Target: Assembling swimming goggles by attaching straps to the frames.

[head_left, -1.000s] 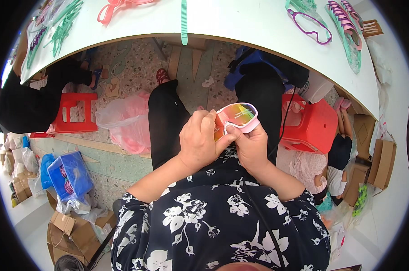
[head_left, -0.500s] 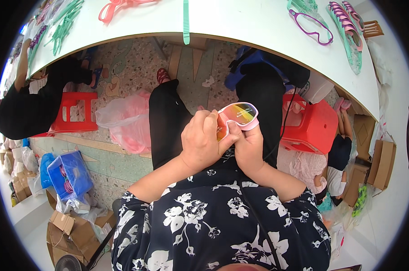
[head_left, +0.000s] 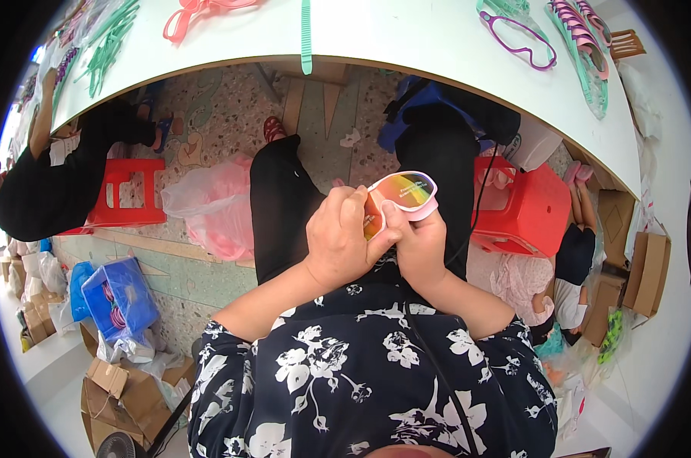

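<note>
At the middle of the frame, the left hand [head_left: 336, 237] is curled closed around the left end of pink-rimmed goggles [head_left: 416, 188] with a rainbow lens. The right hand [head_left: 422, 248] grips from below, its thumb pressed near the nose notch; the fingers behind the goggles are hidden, so what they press on cannot be told. For good handling, both grips would best bear evenly on the soft rim, with thumbs off the shiny lens and no hard twist at the notch.

The goggles are held over the lap, between the knees of the black trousers [head_left: 437, 153]. Above them, a gap of floor separates them from the curved edge of the white table [head_left: 391, 34], where a green strap [head_left: 306, 38] pokes past the edge. A purple frame [head_left: 542, 68] lies at upper right. Sideways, elbow room is bounded by a red stool [head_left: 532, 210] at right and a pink bag [head_left: 219, 206] left of the legs.
</note>
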`<action>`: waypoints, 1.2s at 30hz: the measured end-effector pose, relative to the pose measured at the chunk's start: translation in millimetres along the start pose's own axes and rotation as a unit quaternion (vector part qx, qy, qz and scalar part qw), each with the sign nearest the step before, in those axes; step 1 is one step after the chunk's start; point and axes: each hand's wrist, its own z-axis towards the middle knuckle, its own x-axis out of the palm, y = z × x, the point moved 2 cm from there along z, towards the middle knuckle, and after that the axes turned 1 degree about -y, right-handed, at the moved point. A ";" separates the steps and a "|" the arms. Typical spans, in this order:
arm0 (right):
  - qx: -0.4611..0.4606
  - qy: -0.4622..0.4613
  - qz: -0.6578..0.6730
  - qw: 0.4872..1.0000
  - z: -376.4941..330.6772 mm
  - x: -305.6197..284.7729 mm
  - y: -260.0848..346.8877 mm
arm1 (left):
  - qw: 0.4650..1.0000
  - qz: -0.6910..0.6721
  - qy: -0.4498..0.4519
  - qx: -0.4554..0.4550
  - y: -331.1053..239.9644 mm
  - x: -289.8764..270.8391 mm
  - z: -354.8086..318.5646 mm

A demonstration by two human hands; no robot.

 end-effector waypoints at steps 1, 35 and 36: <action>0.036 -0.003 0.003 0.999 1.7 -2.2 -1.8 | 1.000 0.007 0.001 0.003 -0.5 0.6 0.6; -0.187 0.251 -0.291 0.904 41.5 -39.3 39.7 | 0.991 -0.058 0.118 0.034 19.9 -31.7 23.3; -0.162 0.253 -0.298 0.906 41.8 -42.9 41.3 | 0.992 -0.060 0.109 0.029 20.7 -31.1 23.0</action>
